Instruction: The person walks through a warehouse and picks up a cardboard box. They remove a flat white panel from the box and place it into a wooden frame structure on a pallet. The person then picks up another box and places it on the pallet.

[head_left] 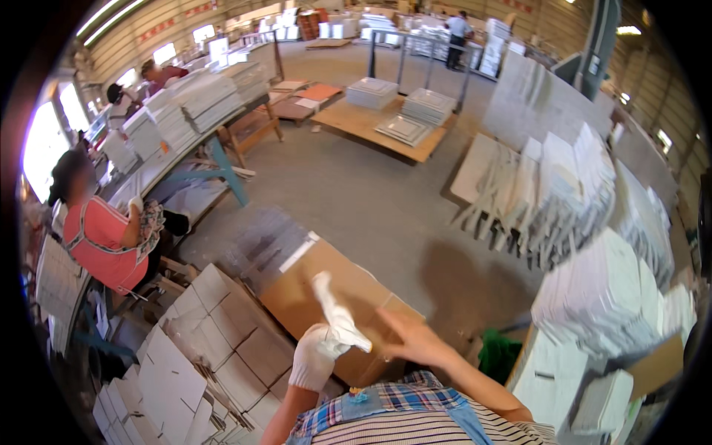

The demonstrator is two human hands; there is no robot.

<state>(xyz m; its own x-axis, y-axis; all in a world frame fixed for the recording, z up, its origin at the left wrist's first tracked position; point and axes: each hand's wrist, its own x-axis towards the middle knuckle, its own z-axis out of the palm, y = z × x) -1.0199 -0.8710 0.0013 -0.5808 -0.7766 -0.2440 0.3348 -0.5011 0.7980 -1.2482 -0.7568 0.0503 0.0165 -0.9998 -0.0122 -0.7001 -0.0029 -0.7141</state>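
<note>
While the left hand [317,357], in a white work glove, is closed around a second white glove [337,311] that sticks up and flops over above its knuckles, the bare right hand [414,337] lies open and flat, fingers spread narrow, on the top face of a brown cardboard box [297,285]. The loose glove is low in the middle of the view, over the near part of the box and just left of the right hand; whether the 2 touch I cannot tell. A strip of clear tape [297,252] runs across the far end of the box, beside a sheet of clear plastic [259,241] on the concrete floor [356,185].

Left of the box, grey-white square tiles [215,326] lie fanned in overlapping stacks. To the right, more white tiles [564,193] stand on edge in rows, and a green object [498,354] sits low between them and the right forearm.

At the far left a person in a red top [100,241] sits at a long surface [159,167] loaded with stacked white tiles. Farther back, a low wooden pallet [371,126] carries 3 piles of tiles, and another person [457,33] stands near the far wall.
</note>
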